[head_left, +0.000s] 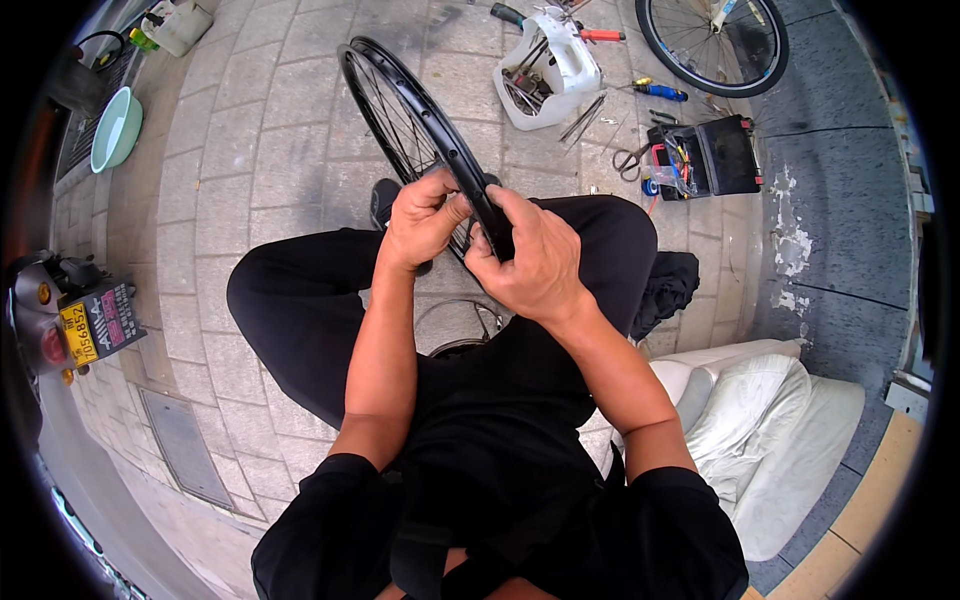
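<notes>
A black bicycle wheel (432,118) stands upright and tilted between my knees, its bare rim facing up with a row of holes along it. Thin dark spokes show on its left side. My left hand (422,222) pinches the near part of the rim from the left, fingers bent at its edge. My right hand (535,258) is closed around the same stretch from the right, with the thumb below and the index finger along the rim. Whether anything small sits between the fingertips is hidden. Part of a round, wiry object (462,318) shows below the hands, between my legs.
Ahead stands a cut-open white jug (560,100) full of tools. Right of it lie a blue screwdriver (662,92), scissors (628,163) and an open black toolbox (735,155). Another bicycle wheel (782,72) rests beyond. A teal basin (118,128), a scooter (40,320) and white cushions (745,415) surround me.
</notes>
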